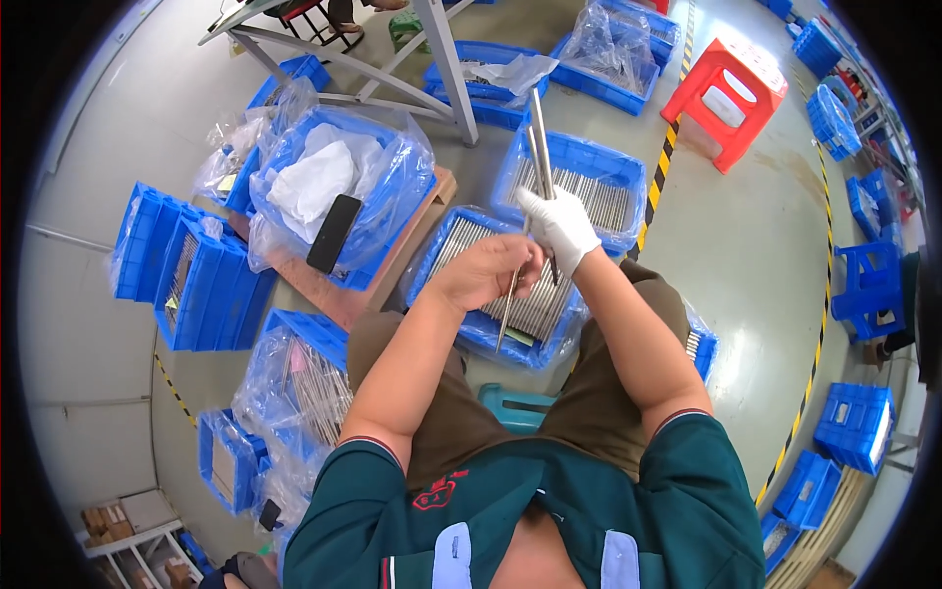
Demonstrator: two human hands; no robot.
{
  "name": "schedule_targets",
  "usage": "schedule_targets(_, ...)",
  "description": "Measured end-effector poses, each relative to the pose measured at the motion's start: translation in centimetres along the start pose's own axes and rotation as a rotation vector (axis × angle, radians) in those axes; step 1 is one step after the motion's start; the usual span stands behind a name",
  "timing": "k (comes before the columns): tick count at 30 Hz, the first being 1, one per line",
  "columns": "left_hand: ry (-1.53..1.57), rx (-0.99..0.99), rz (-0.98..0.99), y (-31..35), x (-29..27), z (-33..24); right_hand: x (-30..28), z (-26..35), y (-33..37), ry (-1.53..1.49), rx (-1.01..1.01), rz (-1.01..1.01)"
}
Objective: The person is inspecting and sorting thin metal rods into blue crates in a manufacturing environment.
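Observation:
My left hand is bare and closed around a thin metal rod that points down toward my lap. My right hand, in a white glove, grips two long metal rods that stick up and away from me. Both hands meet above a blue crate lined with clear plastic and filled with rows of metal rods. A second blue crate of the same rods sits just beyond it. I sit on a teal stool.
A blue bin with white bagged material and a black phone rests on a wooden board at left. Stacked blue crates stand further left. A red stool is at upper right, with more blue crates along the right wall.

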State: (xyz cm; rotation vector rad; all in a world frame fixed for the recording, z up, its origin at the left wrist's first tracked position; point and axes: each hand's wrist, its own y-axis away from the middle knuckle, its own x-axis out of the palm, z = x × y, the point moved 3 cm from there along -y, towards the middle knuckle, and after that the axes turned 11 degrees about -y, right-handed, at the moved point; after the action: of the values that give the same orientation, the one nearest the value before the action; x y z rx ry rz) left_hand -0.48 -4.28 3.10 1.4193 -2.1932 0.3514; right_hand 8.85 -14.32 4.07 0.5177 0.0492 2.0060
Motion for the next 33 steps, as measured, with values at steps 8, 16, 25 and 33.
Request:
schedule_targets(8,-0.284,-0.204,-0.241,1.0,-0.1,-0.6,-0.3,-1.1,-0.2,0.414,-0.111,0.011)
schedule_targets(16,0.213,0.267,-0.742,2.4,-6.8,-2.6,0.7,-0.4,2.9,0.14,0.177,0.141)
schedule_targets(25,0.358,0.313,-0.581,0.2,-4.9,-1.0,0.9,-1.0,2.9,0.11,0.153,0.101)
schedule_targets(33,-0.118,0.199,-0.729,-1.4,-2.1,1.1,1.1,-1.2,2.0,-0.081,0.091,0.058)
